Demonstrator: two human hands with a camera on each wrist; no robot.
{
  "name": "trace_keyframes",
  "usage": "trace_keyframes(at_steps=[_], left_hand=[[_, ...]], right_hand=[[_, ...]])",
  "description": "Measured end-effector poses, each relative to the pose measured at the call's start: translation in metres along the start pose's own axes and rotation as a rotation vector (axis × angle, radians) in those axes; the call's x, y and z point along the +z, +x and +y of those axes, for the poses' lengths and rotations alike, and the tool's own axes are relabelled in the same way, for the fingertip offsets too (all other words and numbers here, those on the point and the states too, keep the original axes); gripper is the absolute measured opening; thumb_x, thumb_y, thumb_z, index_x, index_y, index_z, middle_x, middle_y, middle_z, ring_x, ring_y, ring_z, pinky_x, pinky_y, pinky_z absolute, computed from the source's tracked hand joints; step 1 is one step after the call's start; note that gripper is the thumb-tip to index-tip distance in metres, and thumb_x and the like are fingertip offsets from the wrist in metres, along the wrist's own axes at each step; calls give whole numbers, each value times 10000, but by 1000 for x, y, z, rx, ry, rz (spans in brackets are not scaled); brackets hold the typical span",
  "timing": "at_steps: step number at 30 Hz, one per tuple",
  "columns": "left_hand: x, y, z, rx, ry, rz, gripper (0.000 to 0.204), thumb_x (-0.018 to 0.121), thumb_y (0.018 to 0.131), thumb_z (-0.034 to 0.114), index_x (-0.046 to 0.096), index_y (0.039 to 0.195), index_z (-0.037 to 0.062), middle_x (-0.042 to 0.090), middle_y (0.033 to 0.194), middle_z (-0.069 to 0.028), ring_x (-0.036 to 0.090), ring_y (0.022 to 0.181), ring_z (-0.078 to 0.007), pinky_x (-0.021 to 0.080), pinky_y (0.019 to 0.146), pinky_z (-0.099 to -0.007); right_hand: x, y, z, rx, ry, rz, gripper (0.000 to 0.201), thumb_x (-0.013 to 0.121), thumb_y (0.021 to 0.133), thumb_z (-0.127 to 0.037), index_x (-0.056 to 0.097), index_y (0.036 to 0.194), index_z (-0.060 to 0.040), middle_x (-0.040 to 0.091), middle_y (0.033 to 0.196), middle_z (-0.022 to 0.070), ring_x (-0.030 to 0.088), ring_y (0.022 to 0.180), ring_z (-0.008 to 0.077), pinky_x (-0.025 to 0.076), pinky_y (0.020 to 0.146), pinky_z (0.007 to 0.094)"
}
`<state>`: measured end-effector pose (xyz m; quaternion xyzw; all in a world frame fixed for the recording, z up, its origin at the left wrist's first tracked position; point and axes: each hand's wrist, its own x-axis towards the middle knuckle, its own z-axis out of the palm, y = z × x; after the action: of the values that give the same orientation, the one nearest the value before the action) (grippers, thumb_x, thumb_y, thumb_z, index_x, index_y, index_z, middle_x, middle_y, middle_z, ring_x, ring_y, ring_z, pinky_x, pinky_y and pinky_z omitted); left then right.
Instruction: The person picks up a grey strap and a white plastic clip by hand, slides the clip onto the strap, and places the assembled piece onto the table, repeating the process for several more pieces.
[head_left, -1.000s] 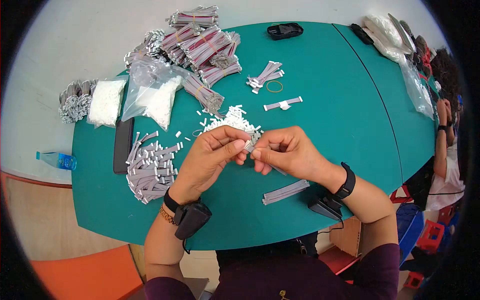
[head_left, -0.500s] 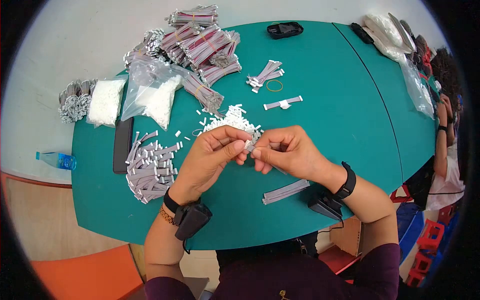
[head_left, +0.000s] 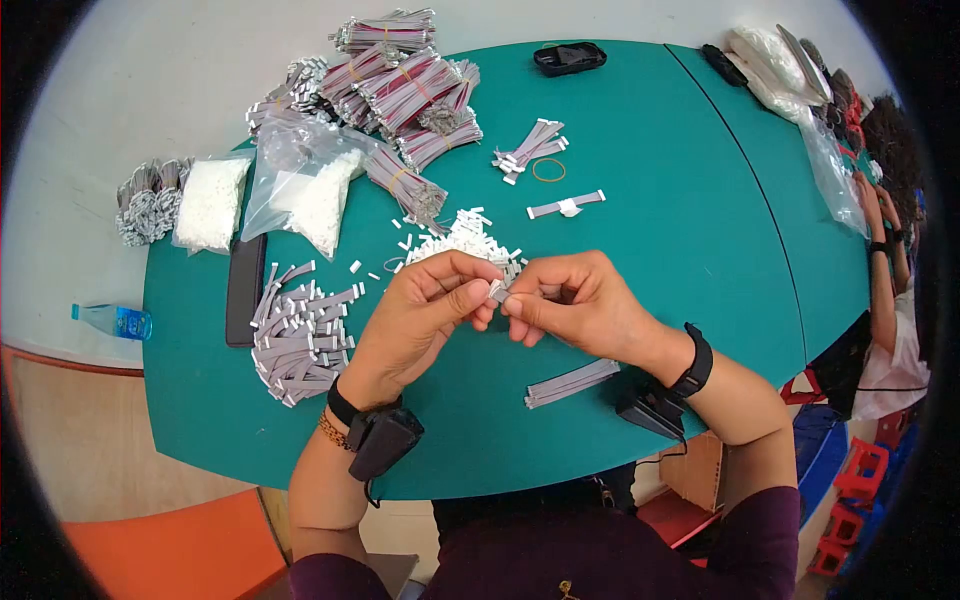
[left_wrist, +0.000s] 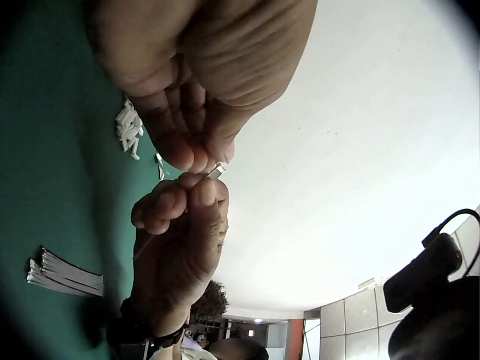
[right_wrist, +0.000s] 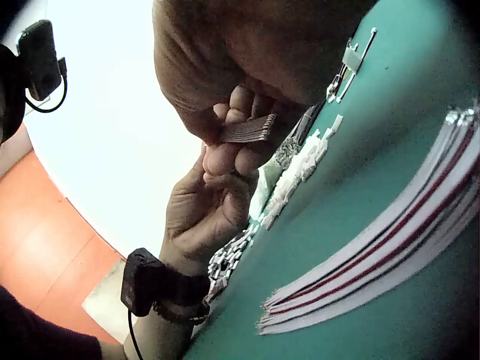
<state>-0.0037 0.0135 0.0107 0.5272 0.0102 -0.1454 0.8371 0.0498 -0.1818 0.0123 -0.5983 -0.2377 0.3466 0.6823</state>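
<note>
Over the table's middle, my two hands meet fingertip to fingertip. My left hand (head_left: 432,312) pinches a small white connector (left_wrist: 217,172) between thumb and index finger. A short grey ribbon cable (right_wrist: 249,131) is pinched in my right hand (head_left: 580,305), its free end of bare wire tips sticking out past the fingers in the right wrist view. Fingertips hide where cable and connector come together. Just behind the hands lies a heap of loose white connectors (head_left: 468,240). Several flat ribbon cables (head_left: 572,384) lie below my right hand.
Finished-looking cables with white ends (head_left: 305,340) are piled at left, beside a dark case (head_left: 246,292). Bags of white parts (head_left: 212,203) and bundled cables (head_left: 410,85) stand behind. A rubber band (head_left: 549,171) and black pouch (head_left: 570,61) lie farther back. Another person's arm (head_left: 882,290) shows at right.
My hands keep nearly the same pose, still pinching the cable and connector together. At the right edge, the other person's hands have shifted up and to the left.
</note>
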Motion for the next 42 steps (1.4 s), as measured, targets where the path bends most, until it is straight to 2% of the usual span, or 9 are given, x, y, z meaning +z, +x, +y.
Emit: trace_keyframes(at_steps=[42], left_hand=[[-1, 1, -3, -4, -53, -34, 162, 594, 874, 92, 576, 1005, -2, 595, 858, -43, 530, 733, -95, 440, 678, -222]], right_hand=[[0, 1, 0, 15, 49, 14, 128, 593, 883, -113, 620, 829, -1, 630, 698, 46, 593, 614, 78, 491, 561, 199]])
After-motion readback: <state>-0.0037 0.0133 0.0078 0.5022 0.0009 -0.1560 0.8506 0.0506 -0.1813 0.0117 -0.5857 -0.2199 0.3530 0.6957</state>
